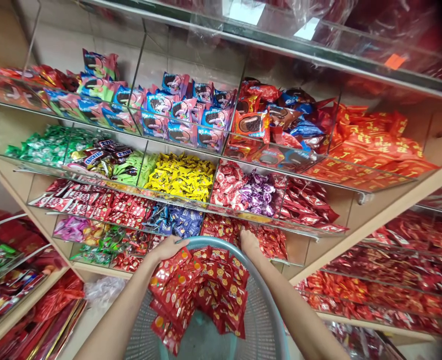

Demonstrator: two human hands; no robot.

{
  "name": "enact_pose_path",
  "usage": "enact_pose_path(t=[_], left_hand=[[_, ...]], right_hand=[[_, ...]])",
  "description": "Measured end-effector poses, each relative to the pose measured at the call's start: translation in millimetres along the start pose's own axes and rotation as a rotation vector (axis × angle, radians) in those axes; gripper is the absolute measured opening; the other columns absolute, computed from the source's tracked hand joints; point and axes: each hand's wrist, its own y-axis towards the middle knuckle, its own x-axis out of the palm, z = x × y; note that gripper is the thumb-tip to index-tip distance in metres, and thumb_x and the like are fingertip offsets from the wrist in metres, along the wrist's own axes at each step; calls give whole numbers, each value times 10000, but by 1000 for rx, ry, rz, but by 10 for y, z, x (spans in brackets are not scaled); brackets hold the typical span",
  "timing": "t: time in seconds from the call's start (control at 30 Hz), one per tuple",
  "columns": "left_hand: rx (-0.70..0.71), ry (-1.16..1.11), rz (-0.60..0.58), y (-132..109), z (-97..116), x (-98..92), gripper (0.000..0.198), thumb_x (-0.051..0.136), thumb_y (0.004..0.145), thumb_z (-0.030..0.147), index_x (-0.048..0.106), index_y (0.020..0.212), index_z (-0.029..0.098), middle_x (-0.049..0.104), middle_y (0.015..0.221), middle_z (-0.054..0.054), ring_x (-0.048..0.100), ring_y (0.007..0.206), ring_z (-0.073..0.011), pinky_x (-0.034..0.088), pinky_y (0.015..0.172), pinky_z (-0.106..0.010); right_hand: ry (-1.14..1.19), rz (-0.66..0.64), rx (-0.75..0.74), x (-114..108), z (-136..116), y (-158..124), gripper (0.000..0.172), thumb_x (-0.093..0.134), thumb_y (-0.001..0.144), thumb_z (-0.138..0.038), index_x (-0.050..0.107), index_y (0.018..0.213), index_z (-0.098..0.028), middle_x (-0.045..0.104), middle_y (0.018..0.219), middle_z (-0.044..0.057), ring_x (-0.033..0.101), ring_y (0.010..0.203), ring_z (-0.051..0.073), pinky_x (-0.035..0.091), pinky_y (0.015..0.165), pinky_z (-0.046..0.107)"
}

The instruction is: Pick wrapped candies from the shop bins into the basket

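A grey-green plastic basket [272,300] is below the shelves, with several red packets printed with orange fruit [221,280] piled inside. At its upper left rim is my left hand [170,247], its fingers curled over the edge and holding it. My right hand [250,242] is past the basket's upper right rim, at the low compartment of small red packets [271,240]. Its fingers are bent closed over the packets' edge, and what they hold, if anything, is hidden.
Clear-fronted shelves hold yellow sweets [183,175], green sweets [42,145], blue and pink cookie packs [181,112] and orange-red packs [374,140]. A wooden side panel [378,220] slants at the right. More red packets [412,260] lie on shelves beyond it.
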Motion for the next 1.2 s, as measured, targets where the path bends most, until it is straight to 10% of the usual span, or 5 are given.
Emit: enact_pose_path(t=[0.23, 0.57, 0.77, 1.2], left_hand=[[21, -6, 10, 17, -32, 3, 490, 426, 605, 629, 515, 592, 146, 460, 486, 35, 369, 462, -96, 265, 462, -199], [14, 20, 12, 23, -44, -4, 479, 421, 628, 603, 542, 626, 139, 472, 504, 39, 372, 464, -89, 263, 458, -189], [-17, 11, 12, -3, 18, -3, 480, 426, 619, 608, 543, 621, 143, 527, 525, 29, 436, 482, -108, 289, 475, -195], [-9, 3, 18, -16, 51, -1, 455, 437, 623, 596, 504, 579, 148, 493, 496, 38, 412, 470, -99, 282, 466, -190]], right_hand=[[239, 201, -203, -325, 244, -524, 325, 408, 770, -152, 433, 1092, -178, 603, 839, 82, 575, 756, 181, 392, 651, 260], [1286, -450, -207, -10, 444, -1366, 416, 611, 608, -451, 549, 930, -195, 614, 868, 21, 444, 360, 25, 246, 298, 148], [1269, -486, -145, 274, 484, -1323, 364, 609, 606, -406, 533, 877, -176, 614, 801, 4, 446, 332, 24, 256, 284, 143], [854, -69, -121, 371, 449, -1365, 180, 465, 694, -344, 339, 724, -219, 473, 484, -89, 449, 290, 86, 258, 299, 181]])
